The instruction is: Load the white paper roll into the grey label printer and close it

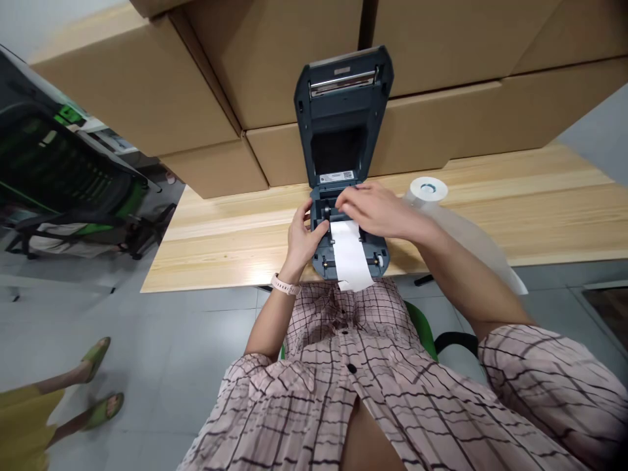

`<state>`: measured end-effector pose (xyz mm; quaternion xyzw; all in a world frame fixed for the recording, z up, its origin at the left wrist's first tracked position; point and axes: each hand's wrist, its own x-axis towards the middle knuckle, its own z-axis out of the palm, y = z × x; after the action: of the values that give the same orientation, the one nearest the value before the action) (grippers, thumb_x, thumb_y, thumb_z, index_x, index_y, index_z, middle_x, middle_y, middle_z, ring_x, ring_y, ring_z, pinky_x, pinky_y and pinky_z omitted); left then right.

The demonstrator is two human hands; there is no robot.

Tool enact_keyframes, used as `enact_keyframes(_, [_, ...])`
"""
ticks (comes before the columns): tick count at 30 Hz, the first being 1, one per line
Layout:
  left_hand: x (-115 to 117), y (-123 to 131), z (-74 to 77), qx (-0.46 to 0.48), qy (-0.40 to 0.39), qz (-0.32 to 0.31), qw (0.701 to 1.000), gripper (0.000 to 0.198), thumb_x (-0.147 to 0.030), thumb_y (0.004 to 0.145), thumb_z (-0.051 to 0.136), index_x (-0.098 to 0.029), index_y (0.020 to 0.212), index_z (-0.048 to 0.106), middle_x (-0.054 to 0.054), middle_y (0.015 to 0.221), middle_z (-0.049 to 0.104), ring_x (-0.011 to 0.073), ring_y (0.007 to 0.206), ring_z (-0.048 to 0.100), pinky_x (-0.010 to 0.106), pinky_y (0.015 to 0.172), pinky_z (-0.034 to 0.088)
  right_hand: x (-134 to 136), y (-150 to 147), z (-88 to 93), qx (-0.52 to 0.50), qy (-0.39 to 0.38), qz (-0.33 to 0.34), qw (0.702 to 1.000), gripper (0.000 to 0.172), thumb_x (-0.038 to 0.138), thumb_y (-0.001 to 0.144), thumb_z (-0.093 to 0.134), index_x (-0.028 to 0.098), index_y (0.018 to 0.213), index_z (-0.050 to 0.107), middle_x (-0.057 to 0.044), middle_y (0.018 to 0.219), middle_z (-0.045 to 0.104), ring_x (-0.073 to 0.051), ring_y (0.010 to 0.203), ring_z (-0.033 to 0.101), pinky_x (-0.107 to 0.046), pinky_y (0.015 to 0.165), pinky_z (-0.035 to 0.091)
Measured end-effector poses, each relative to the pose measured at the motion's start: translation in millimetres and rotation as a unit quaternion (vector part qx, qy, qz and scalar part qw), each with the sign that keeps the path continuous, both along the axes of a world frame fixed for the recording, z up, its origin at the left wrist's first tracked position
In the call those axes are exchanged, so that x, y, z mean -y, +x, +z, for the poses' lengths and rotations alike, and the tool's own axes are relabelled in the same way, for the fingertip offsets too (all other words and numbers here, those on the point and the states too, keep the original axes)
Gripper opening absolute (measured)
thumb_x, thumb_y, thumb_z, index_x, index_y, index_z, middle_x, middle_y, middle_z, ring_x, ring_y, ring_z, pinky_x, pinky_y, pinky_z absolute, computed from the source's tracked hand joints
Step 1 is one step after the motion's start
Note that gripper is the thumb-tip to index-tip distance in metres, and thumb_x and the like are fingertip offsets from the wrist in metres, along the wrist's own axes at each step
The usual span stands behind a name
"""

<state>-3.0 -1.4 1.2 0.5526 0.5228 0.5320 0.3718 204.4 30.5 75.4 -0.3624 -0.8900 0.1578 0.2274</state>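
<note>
A dark grey label printer (pixel 343 118) stands open on the wooden table (pixel 540 209), its lid tilted up. A white paper strip (pixel 349 258) runs out of its front over the table's edge. My left hand (pixel 303 237) grips the printer's left side, thumb on the inner edge. My right hand (pixel 377 208) reaches across the paper bay with fingers curled on the roll area; what they hold is hidden. A white label roll (pixel 428 190) stands on the table just right of the printer.
Large cardboard boxes (pixel 147 85) are stacked behind the printer. A green and black chair (pixel 59 170) stands at the left. Another person's feet in green sandals (pixel 98 386) show at lower left on the grey floor.
</note>
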Motion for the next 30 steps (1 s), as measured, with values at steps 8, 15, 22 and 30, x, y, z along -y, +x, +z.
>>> enact_keyframes(8, [0.3, -5.5, 0.0, -0.027, 0.041, -0.043, 0.998, 0.064, -0.03, 0.088, 0.072, -0.029, 0.15, 0.054, 0.013, 0.148, 0.068, 0.0311, 0.128, 0.069, 0.048, 0.104, 0.058, -16.8, 0.6, -8.8, 0.066, -0.101, 0.127, 0.985, 0.036, 0.039, 0.103, 0.045, 0.023, 0.129, 0.065, -0.011, 0.123, 0.078, -0.03, 0.117, 0.072, -0.066, 0.125, 0.022])
enact_keyframes(15, [0.0, -8.1, -1.1, -0.046, 0.041, -0.04, 0.997, 0.06, -0.016, 0.089, 0.063, -0.031, 0.147, 0.059, 0.008, 0.144, 0.07, 0.0267, 0.12, 0.072, 0.046, 0.105, 0.057, -7.2, 50.0, 18.2, -0.052, -0.171, 0.214, 0.96, 0.045, 0.054, 0.105, 0.052, 0.031, 0.138, 0.071, -0.006, 0.131, 0.076, -0.023, 0.111, 0.071, -0.038, 0.092, 0.056])
enact_keyframes(22, [5.2, -6.8, 4.7, -0.052, 0.019, -0.022, 0.998, 0.056, -0.016, 0.087, 0.062, -0.029, 0.141, 0.064, 0.007, 0.136, 0.075, 0.023, 0.102, 0.074, 0.04, 0.092, 0.058, 18.9, 126.8, 16.9, -0.188, -0.2, 0.103, 0.956, 0.027, 0.052, 0.089, 0.079, 0.031, 0.104, 0.076, -0.008, 0.101, 0.074, -0.023, 0.084, 0.069, -0.036, 0.065, 0.056])
enact_keyframes(30, [5.9, -6.4, 2.8, -0.053, 0.014, -0.021, 0.998, 0.056, -0.021, 0.089, 0.061, -0.032, 0.143, 0.064, 0.007, 0.132, 0.076, 0.0229, 0.101, 0.073, 0.04, 0.086, 0.058, 0.6, 123.6, 11.5, -0.043, -0.178, 0.007, 0.983, 0.042, 0.065, 0.086, 0.074, 0.025, 0.087, 0.065, -0.008, 0.099, 0.074, -0.026, 0.09, 0.069, -0.043, 0.079, 0.053])
